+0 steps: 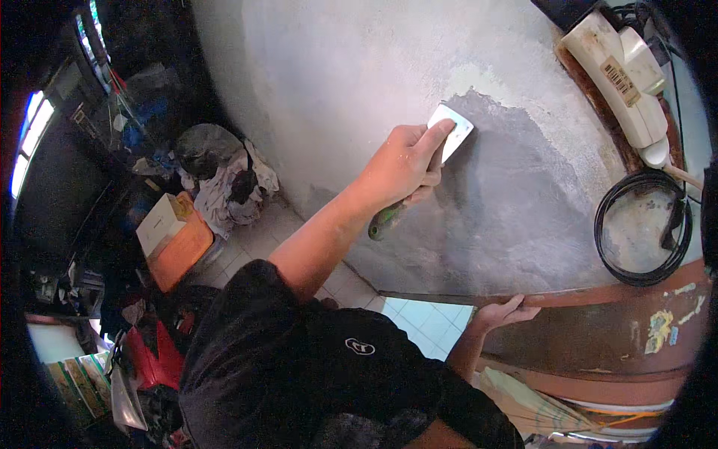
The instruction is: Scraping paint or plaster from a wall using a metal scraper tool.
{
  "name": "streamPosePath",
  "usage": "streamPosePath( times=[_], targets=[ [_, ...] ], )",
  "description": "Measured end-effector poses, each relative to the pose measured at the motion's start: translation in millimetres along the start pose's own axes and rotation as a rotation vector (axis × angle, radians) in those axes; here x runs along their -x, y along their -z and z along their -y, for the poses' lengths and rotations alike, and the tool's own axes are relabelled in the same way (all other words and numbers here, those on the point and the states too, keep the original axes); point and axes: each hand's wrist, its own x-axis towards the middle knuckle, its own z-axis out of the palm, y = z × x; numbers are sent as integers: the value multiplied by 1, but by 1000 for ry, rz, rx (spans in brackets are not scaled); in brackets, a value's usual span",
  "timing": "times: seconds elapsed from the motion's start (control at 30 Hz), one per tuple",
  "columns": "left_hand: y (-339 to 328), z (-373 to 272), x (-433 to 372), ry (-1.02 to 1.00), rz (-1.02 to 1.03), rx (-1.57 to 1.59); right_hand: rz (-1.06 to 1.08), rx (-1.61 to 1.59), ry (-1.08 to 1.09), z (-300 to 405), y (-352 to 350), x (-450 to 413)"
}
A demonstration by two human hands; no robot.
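Note:
My left hand (412, 157) grips a scraper by its green handle (386, 223), with the thumb pressed on the flat metal blade (455, 132). That blade lies against a grey plastered surface (505, 224), at the border of a darker area and a paler, rough one (336, 73). My right hand (507, 314) is lower down, resting on the brown edge (578, 298) of the surface. Its thumb is spread from the fingers, and it holds nothing that I can see.
At right are a white plastic electrical unit (622, 84) with a cord and a coiled black cable (599, 236). Crumpled cloth (224, 185), an orange item (185, 247) and a box (160, 224) stand at left. Pale floor tiles (429, 325) show below the surface.

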Motion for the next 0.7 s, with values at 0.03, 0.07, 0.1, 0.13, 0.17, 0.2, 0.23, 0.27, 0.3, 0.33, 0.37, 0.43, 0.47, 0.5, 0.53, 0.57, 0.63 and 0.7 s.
streamPosePath(
  times=[0.03, 0.07, 0.1, 0.13, 0.17, 0.2, 0.23, 0.27, 0.3, 0.33, 0.37, 0.43, 0.47, 0.5, 0.53, 0.57, 0.63, 0.7],
  targets=[
    [0, -1, -1, 96, -4, -1, -16, 13, -13, 0, 1, 0],
    [0, -1, -1, -8, 8, -2, -19, 18, -18, -2, 0, 0],
    [0, -1, -1, -19, 13, -13, -32, 16, -8, -3, 2, -1],
    [0, -2, -1, -73, 35, 2, -24, 32, -4, -5, 2, -1],
    [-1, -2, 0, -12, 14, -2, -37, 45, -2, -7, 4, -1],
    [-2, -3, 0, -16, 14, 7, -36, 1, -15, -10, 5, -2],
    [-3, -3, 1, -39, -33, 12, 1, -1, -1, -13, 7, -2],
    [-4, -4, 1, -11, -2, 8, 4, -19, 4, -16, 9, -2],
    [-6, -4, 2, -4, -19, 0, -12, -35, -20, -18, 10, -2],
    [-6, -5, 2, 82, -19, -26, 8, -31, 12, -21, 13, -2],
    [-6, -6, 0, -25, -14, -26, 4, -32, 16, -24, 13, -2],
    [-4, -7, -1, -74, 23, -18, 9, 4, 25, -27, 16, -1],
    [-4, -7, -2, -61, 32, 23, 15, 22, 36, -28, 18, -1],
    [-3, -7, -2, -18, 25, 24, 13, 24, 55, -29, 16, -2],
    [-3, -6, -2, -19, 9, 32, 21, 28, 40, -29, 18, -2],
    [-4, -5, -1, -27, -28, 38, 19, 25, 36, -29, 16, -2],
    [-5, -3, -1, -8, -12, 8, 8, 11, 40, -28, 14, -2],
    [-6, -3, -1, -13, -10, 3, 6, 6, 46, -27, 12, 0]
  ],
)
